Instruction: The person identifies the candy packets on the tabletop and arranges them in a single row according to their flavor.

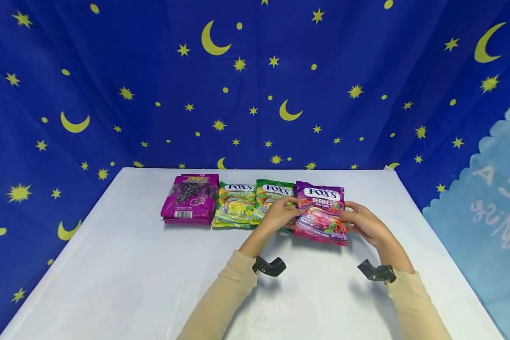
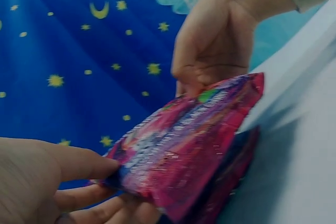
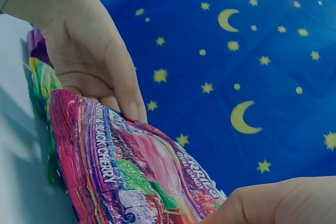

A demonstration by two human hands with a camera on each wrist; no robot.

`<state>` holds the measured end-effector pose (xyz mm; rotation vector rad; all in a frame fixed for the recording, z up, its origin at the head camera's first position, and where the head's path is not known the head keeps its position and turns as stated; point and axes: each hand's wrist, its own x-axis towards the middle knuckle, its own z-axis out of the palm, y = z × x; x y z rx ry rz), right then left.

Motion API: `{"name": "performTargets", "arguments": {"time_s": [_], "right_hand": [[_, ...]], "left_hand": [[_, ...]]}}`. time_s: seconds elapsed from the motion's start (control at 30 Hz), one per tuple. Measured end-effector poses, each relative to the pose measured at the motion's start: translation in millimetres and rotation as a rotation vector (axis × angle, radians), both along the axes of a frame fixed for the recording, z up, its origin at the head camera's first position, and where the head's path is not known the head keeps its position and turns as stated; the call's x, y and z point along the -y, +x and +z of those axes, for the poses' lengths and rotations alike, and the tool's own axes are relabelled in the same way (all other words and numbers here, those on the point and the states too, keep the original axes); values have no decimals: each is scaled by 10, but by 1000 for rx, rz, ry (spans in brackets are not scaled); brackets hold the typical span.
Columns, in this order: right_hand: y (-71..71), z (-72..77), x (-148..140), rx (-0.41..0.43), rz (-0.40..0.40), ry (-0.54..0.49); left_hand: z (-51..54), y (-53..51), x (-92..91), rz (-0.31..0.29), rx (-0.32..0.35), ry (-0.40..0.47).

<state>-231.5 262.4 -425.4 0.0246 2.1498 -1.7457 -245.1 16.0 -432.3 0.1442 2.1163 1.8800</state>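
Observation:
A purple and pink bag of Fox's Berries candy point(image 1: 321, 212) is held at the right end of a row of candy bags. My left hand point(image 1: 279, 215) grips its left edge, thumb on the front and fingers beneath. Across from it, my right hand point(image 1: 364, 225) pinches the right edge. In the left wrist view the bag point(image 2: 173, 150) is tilted, and another dark pink wrapper point(image 2: 236, 182) lies under it. The right wrist view shows the bag's printed front point(image 3: 142, 166) between both hands.
Left of the held bag lie two green Fox's Spring Tea bags point(image 1: 234, 205), side by side. A purple bag with grapes on it point(image 1: 191, 198) ends the row. The white table point(image 1: 123, 274) meets a blue star-and-moon cloth point(image 1: 255, 71) behind.

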Motion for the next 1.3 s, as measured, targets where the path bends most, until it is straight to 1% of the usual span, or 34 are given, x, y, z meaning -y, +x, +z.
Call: {"name": "performTargets", "arguments": {"time_s": [0.07,0.17,0.3,0.33,0.4,0.5,0.57,0.73,0.9,1.03,1.3], "right_hand": [[-39,56,58,-28,15,2],[-53,103,140,-53,18,18],[-25,130,241,-64,22,38],[2,112,259,-63,18,41],[42,82,294,-67,19,35],[76,70,347,-71,12,24],[91,80,372,-70,23,26],[88,150,375,-94,32,23],[70,214,371,-104,42,-2],[67,222,421,-110,38,-1],[95,210,490,-117,48,-6]], "left_hand": [[74,-27,84,-10,-22,-2],[139,-22,201,-41,-61,-1],[151,6,329,-87,-88,1],[119,28,346,-92,-83,6],[74,67,381,-86,-78,6],[52,100,426,-68,-74,-2],[44,115,451,-66,-68,-3],[58,88,461,-69,-79,18],[117,60,474,-71,-86,23],[150,59,525,-80,-85,24],[147,74,633,-125,-119,22]]}}
